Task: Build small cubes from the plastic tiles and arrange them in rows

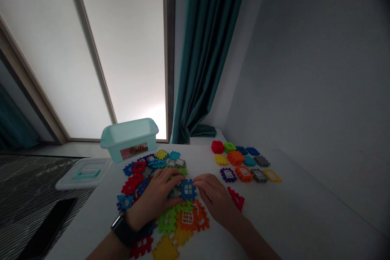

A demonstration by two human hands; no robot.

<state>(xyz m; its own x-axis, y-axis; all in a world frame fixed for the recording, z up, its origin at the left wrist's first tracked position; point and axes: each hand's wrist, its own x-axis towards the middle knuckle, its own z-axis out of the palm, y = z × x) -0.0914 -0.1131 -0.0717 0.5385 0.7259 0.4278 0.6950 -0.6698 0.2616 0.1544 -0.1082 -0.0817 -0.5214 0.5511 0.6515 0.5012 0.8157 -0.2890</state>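
A blue interlocking building tile (188,189) with a white window pattern sits between my two hands, above the pile. My left hand (160,193), with a dark watch on its wrist, curls its thumb and fingers round the tile's left side. From the right, the bent fingertips of my right hand (213,197) close on its right edge. Under and around my left hand lie more tiles: a green tile (167,221), an orange window tile (187,220), a yellow tile (166,248) and red tiles (133,184). My left hand hides part of the pile.
Sorted stacks stand at the right, among them orange tiles (236,158) and a purple window tile (228,174). A red triangular piece (236,199) lies beside my right hand. A teal bin (134,144), its lid (83,173) and a black phone-like slab (47,227) are leftward.
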